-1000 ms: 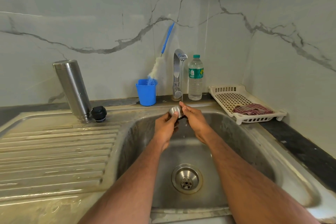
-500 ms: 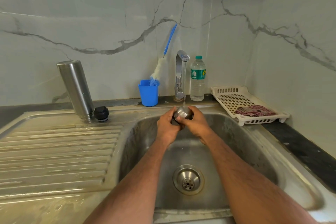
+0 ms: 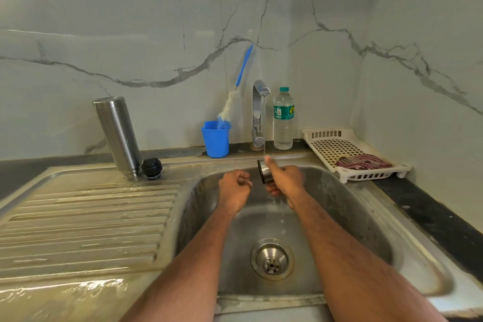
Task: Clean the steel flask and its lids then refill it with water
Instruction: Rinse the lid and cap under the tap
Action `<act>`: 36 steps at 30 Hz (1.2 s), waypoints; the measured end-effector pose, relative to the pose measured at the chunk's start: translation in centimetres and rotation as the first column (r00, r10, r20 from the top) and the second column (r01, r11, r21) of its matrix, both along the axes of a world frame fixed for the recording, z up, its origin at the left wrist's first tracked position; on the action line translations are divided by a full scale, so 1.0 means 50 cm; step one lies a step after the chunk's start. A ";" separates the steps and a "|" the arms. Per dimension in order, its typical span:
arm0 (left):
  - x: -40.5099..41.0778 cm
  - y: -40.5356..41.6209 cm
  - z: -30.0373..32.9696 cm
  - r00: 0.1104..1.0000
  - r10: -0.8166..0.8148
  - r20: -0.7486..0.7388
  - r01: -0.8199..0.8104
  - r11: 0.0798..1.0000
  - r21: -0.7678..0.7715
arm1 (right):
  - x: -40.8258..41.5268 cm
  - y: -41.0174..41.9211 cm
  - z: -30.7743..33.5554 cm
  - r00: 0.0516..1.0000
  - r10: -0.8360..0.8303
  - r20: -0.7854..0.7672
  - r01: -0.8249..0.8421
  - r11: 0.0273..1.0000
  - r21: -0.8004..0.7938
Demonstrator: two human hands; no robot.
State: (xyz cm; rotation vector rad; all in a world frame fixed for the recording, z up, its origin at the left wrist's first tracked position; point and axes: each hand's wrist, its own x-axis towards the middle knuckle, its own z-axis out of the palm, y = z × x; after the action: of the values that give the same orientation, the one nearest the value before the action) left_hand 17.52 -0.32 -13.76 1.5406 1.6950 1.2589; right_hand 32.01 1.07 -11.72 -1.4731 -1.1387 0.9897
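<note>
The steel flask (image 3: pixel 119 137) stands upside down at the back of the drainboard, leaning slightly. A black inner lid (image 3: pixel 152 165) lies right beside its mouth. Over the sink, my right hand (image 3: pixel 283 180) grips the steel outer lid (image 3: pixel 264 171) under the thin stream from the tap (image 3: pixel 258 110). The lid lies on its side with its dark rim toward the left. My left hand (image 3: pixel 235 188) hovers just left of the lid, fingers curled in, holding nothing.
A blue cup (image 3: pixel 215 138) with a bottle brush (image 3: pixel 232 102) stands left of the tap; a plastic water bottle (image 3: pixel 283 119) stands right of it. A white drying tray (image 3: pixel 350 154) with a red checked cloth (image 3: pixel 363 161) sits at the right. Sink basin (image 3: pixel 352 217) with drain (image 3: pixel 271 260) below.
Both hands were on the steel lid under the tap. My left hand has let go and moved left; my right hand alone holds the lid, turned onto its side.
</note>
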 end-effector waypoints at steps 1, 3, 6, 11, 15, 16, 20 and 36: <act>-0.001 0.000 0.000 1.000 0.003 -0.003 -0.003 1.000 0.005 | 0.002 0.003 0.002 1.000 -0.024 -0.010 0.024 1.000 -0.002; 0.000 0.002 0.001 1.000 0.000 -0.011 0.000 1.000 -0.001 | 0.008 0.013 0.003 0.997 -0.072 -0.012 0.072 0.997 0.003; 0.002 0.008 0.002 0.999 0.007 0.045 -0.007 1.000 -0.002 | 0.015 0.020 -0.006 0.989 -0.104 0.105 0.102 0.994 0.024; 0.016 0.037 0.046 0.973 -0.034 0.227 0.025 0.999 0.044 | 0.031 0.011 0.012 0.945 -0.121 0.305 0.059 0.977 0.206; 0.020 0.088 0.110 0.981 -0.150 0.122 0.152 0.988 -0.006 | 0.040 0.016 0.015 0.930 -0.096 0.356 0.018 0.976 0.216; 0.019 0.102 0.123 0.982 -0.160 0.098 0.163 0.986 -0.022 | 0.043 0.023 0.009 0.922 -0.095 0.374 0.015 0.977 0.211; 0.032 0.143 0.156 0.977 -0.213 0.004 0.213 0.977 -0.029 | 0.049 0.038 -0.002 0.913 -0.112 0.393 0.019 0.972 0.233; -0.108 0.037 0.163 0.919 -0.211 -0.334 0.223 0.975 -0.002 | -0.024 -0.034 0.056 0.846 -0.018 0.532 -0.133 0.961 0.243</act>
State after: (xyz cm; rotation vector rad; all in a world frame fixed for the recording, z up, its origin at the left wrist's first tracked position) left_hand 12.13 1.51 -5.59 1.9934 1.6447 0.9597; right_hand 30.81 -0.64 -8.93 -1.5314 -1.6531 0.4319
